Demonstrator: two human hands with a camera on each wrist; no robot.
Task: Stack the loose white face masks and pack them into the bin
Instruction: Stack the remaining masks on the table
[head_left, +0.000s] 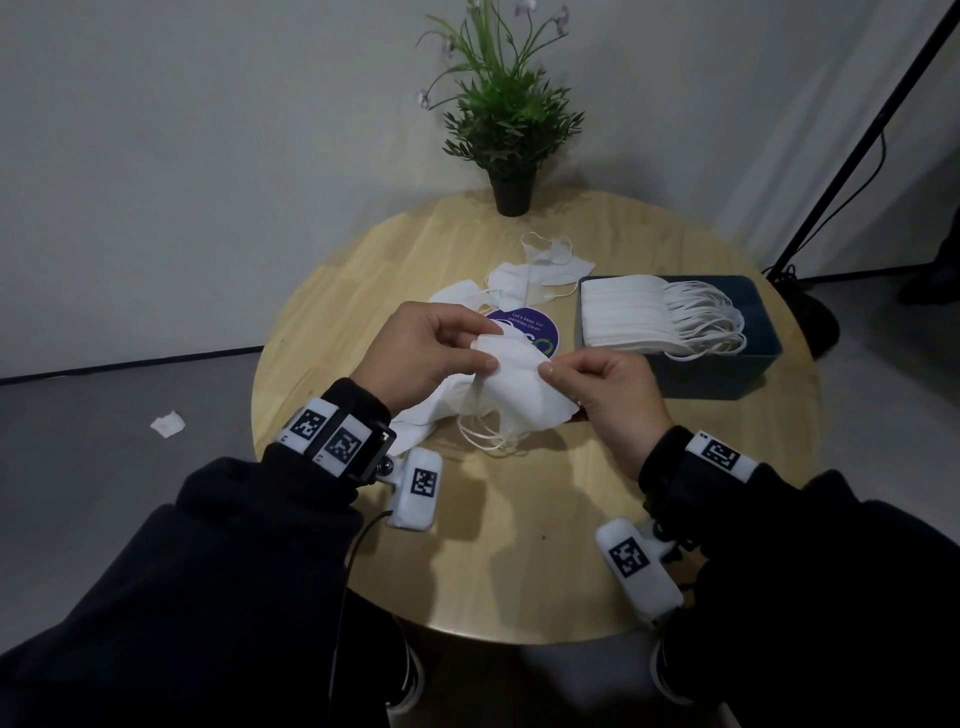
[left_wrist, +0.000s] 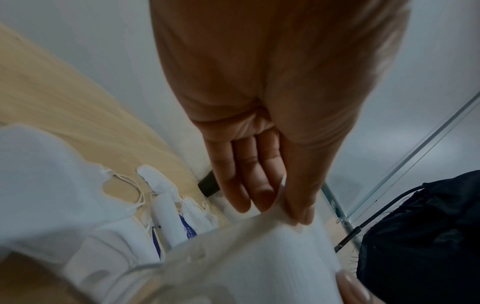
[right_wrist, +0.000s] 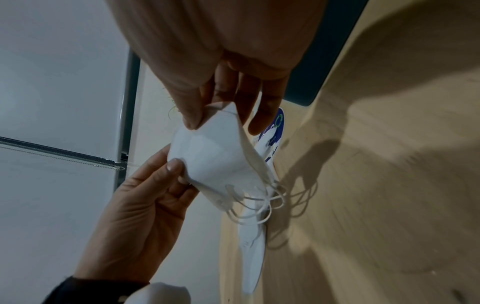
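Overhead, both the left hand (head_left: 415, 353) and right hand (head_left: 613, 400) pinch a small stack of folded white face masks (head_left: 511, 400) (count unclear, perhaps several) above the round wooden table (head_left: 519, 571), beside the half-filled dark blue bin (head_left: 727, 374).

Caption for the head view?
Both hands, left hand and right hand, pinch white masks above the table, beside the bin.

Head view overhead; wrist views close, sharing held mask (right_wrist: 215, 156).
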